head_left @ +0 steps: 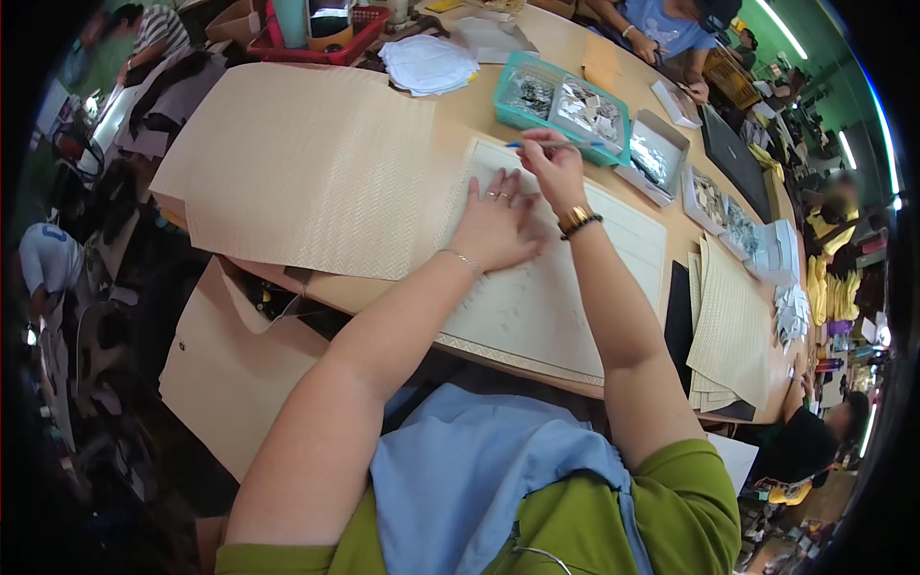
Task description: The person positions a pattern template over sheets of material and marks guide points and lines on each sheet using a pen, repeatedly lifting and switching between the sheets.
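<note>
My left hand (500, 222) lies flat with fingers spread on a pale, whitish panel (628, 247) in front of me. Above that panel, my right hand (554, 171) pinches a slim pen (581, 145) with a blue end pointing left. Small faint marks show on the panel's lower half. Under its lower edge lies a cream woven-textured sheet. A large cream sheet (307, 158) with the same texture covers the table to the left, beside my left hand.
A teal basket (502, 107) of small pieces stands beyond my right hand, with white boxes (678, 146) to its right. More textured sheets (733, 326) are stacked at right. A red basket (359, 50) and round white pieces (428, 63) sit behind. Another person (661, 24) works opposite.
</note>
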A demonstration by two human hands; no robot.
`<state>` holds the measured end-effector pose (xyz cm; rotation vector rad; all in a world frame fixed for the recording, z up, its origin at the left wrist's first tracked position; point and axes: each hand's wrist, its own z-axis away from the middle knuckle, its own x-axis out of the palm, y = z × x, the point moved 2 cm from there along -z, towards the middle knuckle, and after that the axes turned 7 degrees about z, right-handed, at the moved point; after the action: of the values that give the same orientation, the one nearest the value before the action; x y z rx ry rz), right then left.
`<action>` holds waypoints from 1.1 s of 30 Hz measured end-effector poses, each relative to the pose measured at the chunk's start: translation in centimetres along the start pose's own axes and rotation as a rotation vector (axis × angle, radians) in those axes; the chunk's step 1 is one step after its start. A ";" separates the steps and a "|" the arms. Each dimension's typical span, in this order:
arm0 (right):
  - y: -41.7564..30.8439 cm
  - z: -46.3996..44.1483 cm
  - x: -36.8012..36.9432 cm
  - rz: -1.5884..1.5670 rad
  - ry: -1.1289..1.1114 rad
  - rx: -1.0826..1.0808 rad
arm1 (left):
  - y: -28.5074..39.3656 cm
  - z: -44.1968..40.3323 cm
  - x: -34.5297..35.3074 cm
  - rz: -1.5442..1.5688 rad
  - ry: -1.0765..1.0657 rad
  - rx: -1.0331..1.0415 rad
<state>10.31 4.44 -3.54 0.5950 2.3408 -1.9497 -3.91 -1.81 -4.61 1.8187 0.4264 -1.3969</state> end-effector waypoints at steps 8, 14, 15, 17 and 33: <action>4.6 9.3 -20.6 0.083 0.347 0.112 | 0.8 -0.8 -0.6 -0.057 -0.067 -0.043; 8.0 10.3 -29.6 0.254 0.466 0.134 | 6.4 -4.8 -1.4 0.023 -0.122 0.124; 8.2 9.7 -29.6 0.275 0.451 0.123 | 8.2 -5.8 -1.1 0.007 -0.161 0.176; 8.6 8.7 -29.3 0.346 0.417 0.087 | 13.1 -7.9 -0.4 -0.027 -0.235 0.281; 7.2 8.5 -27.7 0.521 0.317 0.134 | 20.2 -13.4 3.7 -0.304 -0.504 0.312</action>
<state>36.42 -10.01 -4.68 1.4473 1.9209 -1.8671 19.76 -5.25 0.79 1.5925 0.2330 -2.1613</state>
